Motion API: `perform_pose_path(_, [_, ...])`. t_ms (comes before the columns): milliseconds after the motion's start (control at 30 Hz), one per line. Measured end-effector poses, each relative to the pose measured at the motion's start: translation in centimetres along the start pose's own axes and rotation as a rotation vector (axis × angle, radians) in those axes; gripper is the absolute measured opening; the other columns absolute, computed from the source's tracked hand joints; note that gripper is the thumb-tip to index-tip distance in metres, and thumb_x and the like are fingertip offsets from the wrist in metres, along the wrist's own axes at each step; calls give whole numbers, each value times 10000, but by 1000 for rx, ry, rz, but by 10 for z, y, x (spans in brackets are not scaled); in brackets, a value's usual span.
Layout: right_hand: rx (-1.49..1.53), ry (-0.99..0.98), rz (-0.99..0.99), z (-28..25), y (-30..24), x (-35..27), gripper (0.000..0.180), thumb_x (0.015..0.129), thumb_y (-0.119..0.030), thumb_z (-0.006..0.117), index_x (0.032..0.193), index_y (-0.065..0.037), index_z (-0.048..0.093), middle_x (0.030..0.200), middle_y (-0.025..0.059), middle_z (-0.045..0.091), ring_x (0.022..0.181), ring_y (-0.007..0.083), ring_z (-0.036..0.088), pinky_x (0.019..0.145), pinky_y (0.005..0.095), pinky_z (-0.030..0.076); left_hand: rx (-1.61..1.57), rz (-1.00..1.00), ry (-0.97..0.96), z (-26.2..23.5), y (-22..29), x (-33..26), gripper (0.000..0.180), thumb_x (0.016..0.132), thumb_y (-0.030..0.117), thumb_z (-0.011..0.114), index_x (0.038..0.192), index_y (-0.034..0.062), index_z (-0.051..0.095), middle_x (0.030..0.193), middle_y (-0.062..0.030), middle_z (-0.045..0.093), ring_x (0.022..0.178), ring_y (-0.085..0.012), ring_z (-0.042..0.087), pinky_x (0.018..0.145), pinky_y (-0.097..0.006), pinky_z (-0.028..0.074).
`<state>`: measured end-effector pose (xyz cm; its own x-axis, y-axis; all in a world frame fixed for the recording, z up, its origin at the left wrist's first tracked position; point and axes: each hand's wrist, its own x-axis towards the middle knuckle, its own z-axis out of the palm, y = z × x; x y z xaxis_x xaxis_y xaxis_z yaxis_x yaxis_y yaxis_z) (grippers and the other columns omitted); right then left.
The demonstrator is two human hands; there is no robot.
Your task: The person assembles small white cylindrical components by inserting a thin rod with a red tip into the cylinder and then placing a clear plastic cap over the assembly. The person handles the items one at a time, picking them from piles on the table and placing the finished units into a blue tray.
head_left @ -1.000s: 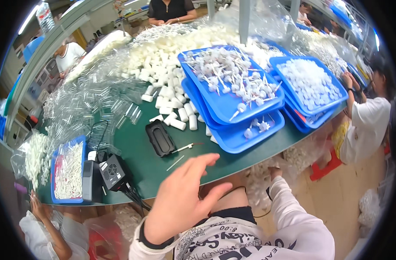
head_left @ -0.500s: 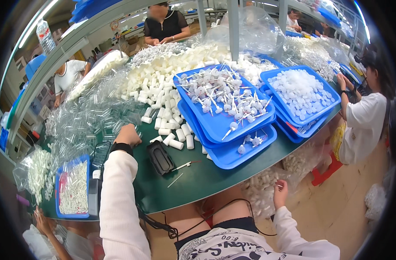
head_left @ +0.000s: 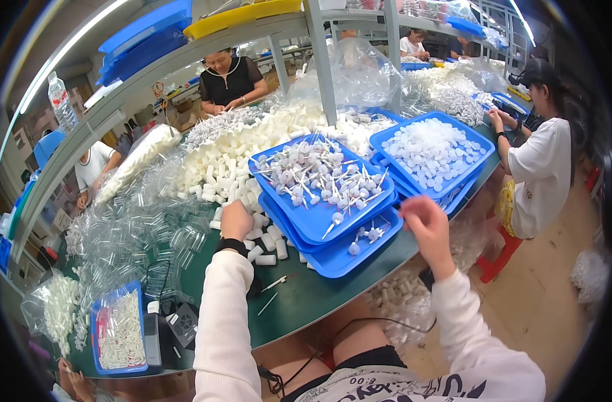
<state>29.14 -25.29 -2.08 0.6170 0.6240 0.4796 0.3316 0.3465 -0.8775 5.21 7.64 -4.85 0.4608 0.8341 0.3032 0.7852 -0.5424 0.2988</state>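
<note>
My left hand [head_left: 236,220] is at the near edge of the heap of white cylinders [head_left: 267,260]; its back shows, and its fingers are hidden. My right hand [head_left: 428,224] is raised beside the near right corner of the stacked blue trays. Its fingers are curled together and slightly blurred, and anything between them is too small to make out. On the upper blue tray [head_left: 306,229] lie many white sticks with round translucent discs [head_left: 337,218]; several more lie on the lower blue tray [head_left: 332,266]. Near my left wrist are a red-tipped white stick [head_left: 274,283] and a thin white rod [head_left: 267,303].
Another blue tray stack [head_left: 477,161] holds translucent discs [head_left: 436,151]. Clear tubes [head_left: 135,224] cover the green table [head_left: 306,301] at left, near a blue tray of small white pieces [head_left: 120,328] and a grey device [head_left: 182,325]. Co-workers sit around; metal posts [head_left: 320,63] rise behind.
My right hand has risen from below the table edge to the tray corner. My left hand has moved right, to the white cylinders, and its forearm now mostly covers the black holder. The view has shifted.
</note>
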Motion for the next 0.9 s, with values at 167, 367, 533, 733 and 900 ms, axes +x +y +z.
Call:
perform_pose_path(167, [-457,-130,-243,56,-15,97,213,753,-123,610,954,-53,603,892,136,627,814,257,616,746,322,483,-115,18,354,-70,11,-16,124,658,39,576,769,-6,540,732,-220,601,740,-400,587,684,-443,459])
perform_pose_path(367, [-1087,-454,-148,61,35,144,287,705,-286,681,932,-114,646,953,124,596,923,300,580,786,390,460,-322,-19,284,-169,93,-101,237,659,101,665,791,-19,510,745,-142,621,668,-238,614,612,-319,469])
perform_pose_path(533, [-973,-441,-320,52,27,142,209,747,-260,667,882,-104,637,860,102,581,834,273,576,725,367,457,-827,-17,118,-194,133,-204,193,745,-32,601,821,2,427,876,-120,606,768,-133,590,657,-250,468])
perform_pose_path(733, [-611,-136,-462,54,24,134,144,821,-211,583,880,-79,585,843,116,626,793,321,597,687,368,468,-1093,82,35,-148,138,-249,257,723,-84,626,824,25,416,988,-162,566,915,-170,576,784,-277,464])
perform_pose_path(900, [-12,-26,-482,77,-18,97,122,846,-113,560,875,2,532,742,87,651,652,128,630,581,251,479,-1691,-171,57,-102,126,-255,311,752,-148,589,826,55,366,1046,-194,557,900,-233,603,795,-316,497])
